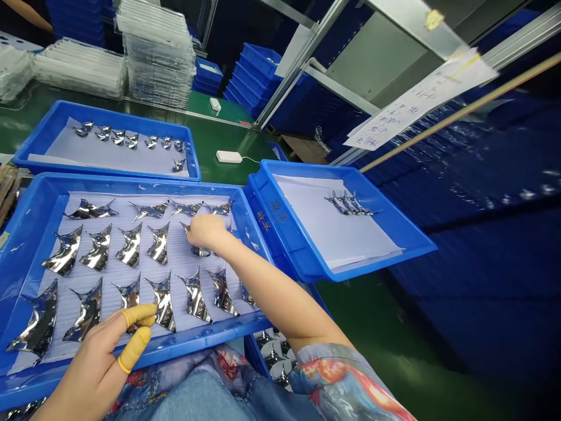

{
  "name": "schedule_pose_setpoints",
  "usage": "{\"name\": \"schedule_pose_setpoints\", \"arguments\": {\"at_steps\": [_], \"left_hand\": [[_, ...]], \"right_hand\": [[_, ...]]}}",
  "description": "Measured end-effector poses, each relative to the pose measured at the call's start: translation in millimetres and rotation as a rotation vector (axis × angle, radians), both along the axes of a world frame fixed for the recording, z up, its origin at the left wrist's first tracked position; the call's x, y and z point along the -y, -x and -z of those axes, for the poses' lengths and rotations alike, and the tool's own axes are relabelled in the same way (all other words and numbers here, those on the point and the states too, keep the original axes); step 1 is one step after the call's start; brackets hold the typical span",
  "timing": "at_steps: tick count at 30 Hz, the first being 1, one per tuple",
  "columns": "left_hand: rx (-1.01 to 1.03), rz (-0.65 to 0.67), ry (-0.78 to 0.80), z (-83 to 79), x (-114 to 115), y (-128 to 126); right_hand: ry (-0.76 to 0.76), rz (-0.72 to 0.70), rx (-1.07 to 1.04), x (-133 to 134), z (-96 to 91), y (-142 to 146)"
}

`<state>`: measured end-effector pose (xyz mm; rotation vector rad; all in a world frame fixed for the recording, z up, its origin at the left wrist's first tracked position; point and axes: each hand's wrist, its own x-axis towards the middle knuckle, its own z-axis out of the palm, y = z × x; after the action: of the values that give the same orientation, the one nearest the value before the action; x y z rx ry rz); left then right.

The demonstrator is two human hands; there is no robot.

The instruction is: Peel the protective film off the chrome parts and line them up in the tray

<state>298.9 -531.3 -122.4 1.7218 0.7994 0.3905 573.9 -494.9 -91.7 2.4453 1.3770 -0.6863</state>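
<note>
A big blue tray [131, 184] in front of me holds several shiny chrome curved parts [100, 248] laid in rows on white paper. My right hand [207, 231] reaches across to the tray's far right, fingers curled down onto a chrome part [199, 251] there. My left hand [107, 356], with yellow finger cots on two fingers, rests at the tray's near edge, fingertips pinching the lower end of a chrome part [129, 297]. To the right, a tilted blue tray [385, 213] carries a small cluster of chrome parts [348, 203] on paper.
Another blue tray [48, 131] with a row of chrome parts lies behind on the green bench. Stacks of clear plastic trays [158, 52] stand at the back. A white device [228, 156] lies on the bench. More parts sit in a lower bin [272, 351]. Paper labels [421, 99] hang upper right.
</note>
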Motion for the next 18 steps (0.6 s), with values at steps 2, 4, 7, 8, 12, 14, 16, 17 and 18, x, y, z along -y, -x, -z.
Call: {"name": "schedule_pose_setpoints", "arguments": {"at_steps": [2, 4, 7, 8, 12, 14, 16, 17, 18], "left_hand": [[0.001, -0.042, 0.020, -0.3, 0, 2], [-0.009, -0.060, 0.040, -1.4, 1, 3], [-0.004, -0.056, 0.037, -3.4, 1, 2], [0.004, -0.060, 0.036, -4.1, 1, 1], [0.013, -0.069, 0.060, -7.5, 0, 0], [-0.003, -0.091, 0.064, -8.7, 0, 1], [-0.029, -0.147, 0.060, -8.2, 0, 2], [-0.041, -0.185, 0.056, -7.0, 0, 2], [-0.049, -0.219, 0.049, -5.1, 0, 2]], "right_hand": [[0.017, -0.036, -0.008, -10, 4.7, 12], [0.004, -0.078, -0.055, -18, 6.9, 28], [0.006, -0.120, -0.144, -31, 12.4, 48], [0.012, -0.120, -0.169, -35, 15.3, 52], [0.006, -0.066, -0.269, -42, 23.4, 47], [-0.052, -0.033, -0.351, -35, 19.6, 39], [-0.152, -0.019, -0.482, -20, 10.0, 32], [-0.208, -0.021, -0.566, -10, 4.0, 30], [-0.263, -0.027, -0.654, 2, -2.1, 30]]}}
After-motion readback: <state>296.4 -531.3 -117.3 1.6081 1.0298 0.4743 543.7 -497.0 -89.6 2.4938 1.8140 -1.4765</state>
